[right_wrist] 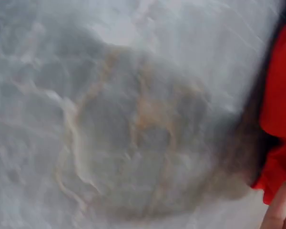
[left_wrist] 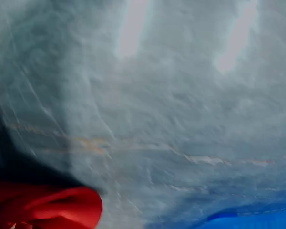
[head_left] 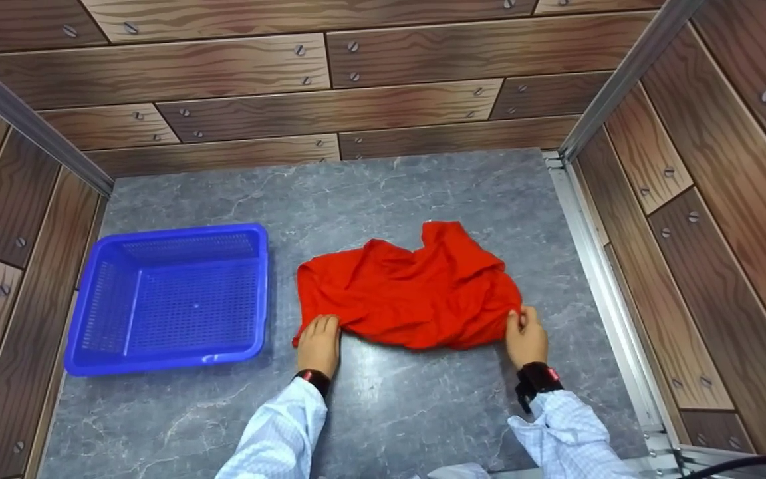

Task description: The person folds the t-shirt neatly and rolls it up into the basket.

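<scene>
A crumpled red cloth (head_left: 416,293) is spread on the grey marbled surface between my two hands. At its lower left corner my left hand (head_left: 319,342) grips the near edge, fingers over the fabric. My right hand (head_left: 527,338) pinches the right edge between thumb and fingers. In the left wrist view a rounded fold of the red cloth (left_wrist: 52,207) shows at the bottom left, with the hand almost wholly out of sight. The right wrist view catches the fingers (right_wrist: 279,210) against the red cloth (right_wrist: 281,90) at the right side.
A blue plastic basket (head_left: 197,306) with perforated walls stands left of the cloth. Wood-patterned panels (head_left: 356,60) enclose the back and both sides. A metal rail (head_left: 602,299) runs along the right edge, and a dark cable (head_left: 749,462) crosses the lower right corner.
</scene>
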Available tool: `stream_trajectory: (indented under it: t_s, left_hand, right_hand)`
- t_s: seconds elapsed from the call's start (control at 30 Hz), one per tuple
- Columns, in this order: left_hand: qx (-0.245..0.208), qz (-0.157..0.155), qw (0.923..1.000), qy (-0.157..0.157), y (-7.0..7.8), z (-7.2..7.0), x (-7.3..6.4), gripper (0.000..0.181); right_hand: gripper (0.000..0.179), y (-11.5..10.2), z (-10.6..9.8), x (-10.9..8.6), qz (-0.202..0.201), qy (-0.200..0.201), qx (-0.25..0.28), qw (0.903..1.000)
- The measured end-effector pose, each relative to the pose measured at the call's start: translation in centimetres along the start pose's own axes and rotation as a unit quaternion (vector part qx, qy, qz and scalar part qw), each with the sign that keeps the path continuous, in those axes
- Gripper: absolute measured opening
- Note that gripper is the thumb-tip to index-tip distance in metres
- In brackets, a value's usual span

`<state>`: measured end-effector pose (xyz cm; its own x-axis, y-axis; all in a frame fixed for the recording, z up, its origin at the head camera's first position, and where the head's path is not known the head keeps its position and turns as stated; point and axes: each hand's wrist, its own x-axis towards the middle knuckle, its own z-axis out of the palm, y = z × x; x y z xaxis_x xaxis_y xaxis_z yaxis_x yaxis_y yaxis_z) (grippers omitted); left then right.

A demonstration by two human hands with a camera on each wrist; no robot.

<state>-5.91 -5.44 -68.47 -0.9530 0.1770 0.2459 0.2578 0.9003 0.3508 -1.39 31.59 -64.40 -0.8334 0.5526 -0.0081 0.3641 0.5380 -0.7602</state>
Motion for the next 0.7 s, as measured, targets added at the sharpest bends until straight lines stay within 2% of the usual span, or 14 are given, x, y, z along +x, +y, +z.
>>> stream_trajectory:
  t_s: [0.17,0.3,0.4,0.57,0.7]
  left_hand:
    - [0.002,0.006,0.9988,0.049,-1.0,-0.6,0.4,0.015]
    - [0.003,0.021,0.9935,0.112,-1.8,-0.5,0.7,0.015]
    - [0.006,0.028,0.9891,0.145,-2.0,-0.5,0.8,0.016]
    - [0.009,0.014,0.9925,0.121,-1.8,-1.3,1.2,0.018]
    - [0.009,0.011,0.9929,0.118,-1.8,-1.8,1.5,0.022]
  right_hand:
    - [0.02,-0.7,-1.2,0.7,-0.023,0.039,0.012,0.9989]
    - [0.021,-1.5,-2.0,1.2,-0.047,0.064,0.03,0.9964]
    - [0.021,-2.3,-2.5,1.6,-0.051,0.077,0.044,0.9947]
    - [0.021,-3.9,-3.6,2.2,-0.038,0.08,0.059,0.9943]
    - [0.022,-5.2,-4.6,2.6,-0.018,0.063,0.072,0.9952]
